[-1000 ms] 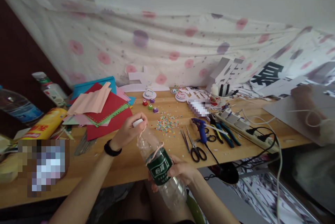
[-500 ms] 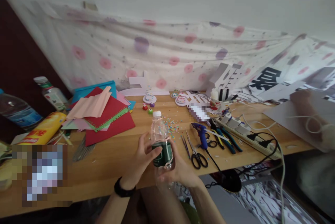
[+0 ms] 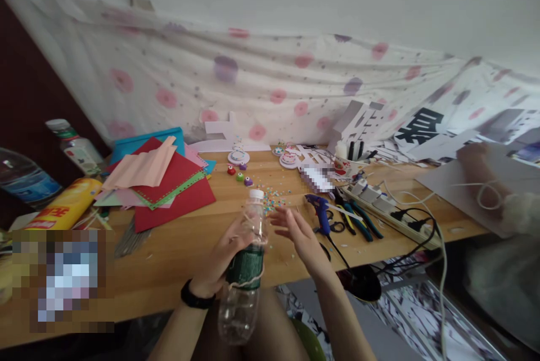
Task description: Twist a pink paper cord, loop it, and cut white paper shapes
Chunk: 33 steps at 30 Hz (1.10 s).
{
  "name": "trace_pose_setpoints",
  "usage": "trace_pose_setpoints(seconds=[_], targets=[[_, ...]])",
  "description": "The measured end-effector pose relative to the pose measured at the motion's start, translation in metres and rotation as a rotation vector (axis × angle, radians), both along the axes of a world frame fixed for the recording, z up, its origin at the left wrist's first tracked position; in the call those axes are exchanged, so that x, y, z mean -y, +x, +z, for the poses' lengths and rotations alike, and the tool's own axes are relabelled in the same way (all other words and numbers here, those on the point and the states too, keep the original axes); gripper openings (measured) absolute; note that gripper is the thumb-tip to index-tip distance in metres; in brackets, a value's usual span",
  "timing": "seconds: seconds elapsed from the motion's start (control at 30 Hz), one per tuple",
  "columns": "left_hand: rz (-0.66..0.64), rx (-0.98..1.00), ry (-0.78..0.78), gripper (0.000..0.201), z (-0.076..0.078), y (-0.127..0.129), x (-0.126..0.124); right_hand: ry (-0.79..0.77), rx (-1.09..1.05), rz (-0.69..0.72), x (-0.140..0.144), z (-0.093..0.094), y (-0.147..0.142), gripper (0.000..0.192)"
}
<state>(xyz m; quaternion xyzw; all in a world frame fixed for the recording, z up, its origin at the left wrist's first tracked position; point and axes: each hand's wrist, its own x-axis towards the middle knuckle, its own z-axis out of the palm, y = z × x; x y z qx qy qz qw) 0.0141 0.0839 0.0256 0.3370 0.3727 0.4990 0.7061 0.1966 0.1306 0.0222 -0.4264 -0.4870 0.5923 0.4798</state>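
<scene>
A clear plastic bottle [image 3: 238,314] with a white cap and a green label leans over the table's front edge, its base above my lap. My left hand [image 3: 223,251] is wrapped round its upper part from the left. A thin pale cord [image 3: 248,282] loops round the bottle across the label. Just right of the bottle, my right hand [image 3: 300,234] is off it, fingers apart and holding nothing that I can see. Small coloured beads [image 3: 274,201] lie scattered behind the cap. My right hand mostly hides the scissors.
A blue glue gun [image 3: 321,212], pliers [image 3: 365,223] and a power strip [image 3: 392,212] with cables lie right. Red card sheets [image 3: 198,201] and a yellow bottle [image 3: 67,203] are left. Small figures [image 3: 239,176] stand behind. Another person's arm [image 3: 481,170] rests far right.
My right hand has let go of the bottle and opened beside it. The bottle has tilted, its base shifting left and towards me. A second purple figure now shows near the cap.
</scene>
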Motion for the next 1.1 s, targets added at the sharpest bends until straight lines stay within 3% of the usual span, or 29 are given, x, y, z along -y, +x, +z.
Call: trace_pose_setpoints(seconds=[0.07, 0.17, 0.5, 0.8, 0.93, 1.1], targets=[[-0.114, 0.065, -0.012, 0.07, 0.0, 0.002, 0.005, -0.004, -0.04, 0.007, -0.012, 0.011, -0.005, 0.056], [-0.197, 0.095, -0.005, 0.062, -0.004, 0.005, 0.013, 0.003, -0.089, 0.058, -0.02, 0.02, -0.015, 0.048], [-0.262, 0.223, -0.032, 0.049, -0.008, 0.003, 0.026, 0.024, -0.183, 0.148, -0.011, 0.015, -0.021, 0.042], [-0.227, 0.205, 0.013, 0.06, -0.005, 0.007, 0.025, 0.028, -0.165, 0.174, -0.005, 0.017, -0.023, 0.035], [-0.253, 0.202, -0.067, 0.062, -0.006, 0.012, 0.018, -0.01, -0.171, 0.198, 0.002, 0.011, -0.025, 0.035], [-0.277, 0.205, -0.141, 0.05, -0.015, 0.018, 0.013, -0.091, -0.203, 0.249, 0.01, 0.001, -0.031, 0.035]])
